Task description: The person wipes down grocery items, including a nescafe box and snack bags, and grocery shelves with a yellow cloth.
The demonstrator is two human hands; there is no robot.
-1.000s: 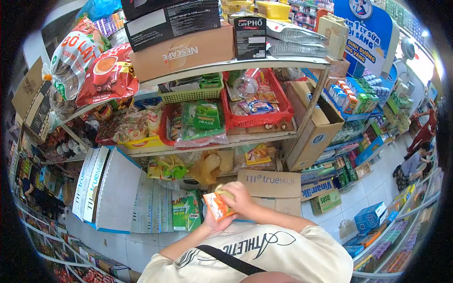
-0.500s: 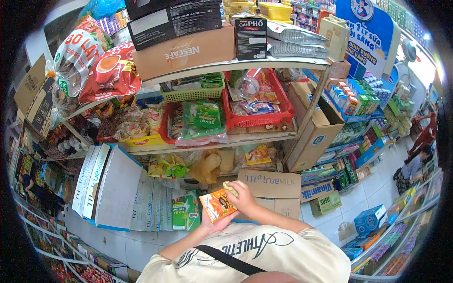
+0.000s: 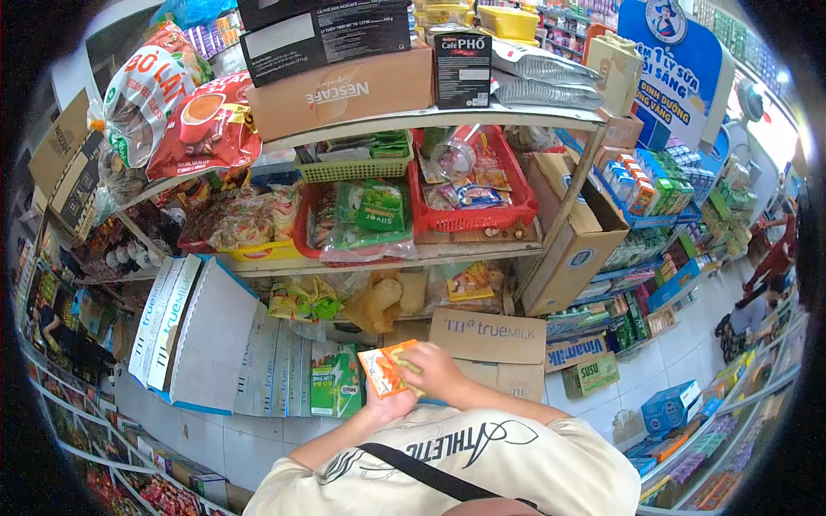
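An orange packet [image 3: 379,371] with pictures on its front is held up in front of my chest. My left hand [image 3: 392,404] grips it from below, with fingers closed around its lower end. My right hand [image 3: 434,370] is closed on a pale yellow cloth [image 3: 405,359] at the packet's right side. Most of the cloth is hidden under the fingers. Just left of the packet stands a green Milo box [image 3: 335,383].
Ahead is a shelf with a red basket [image 3: 476,219] and a green basket [image 3: 354,169] of packets. Below lie TH true milk cartons [image 3: 488,335] and a big open carton [image 3: 219,344] at left. Stocked shelves run along both sides; a person [image 3: 753,310] is at far right.
My right hand has moved down over the packet's right side, and the cloth is now mostly covered. The packet has turned more upright and shifted slightly left.
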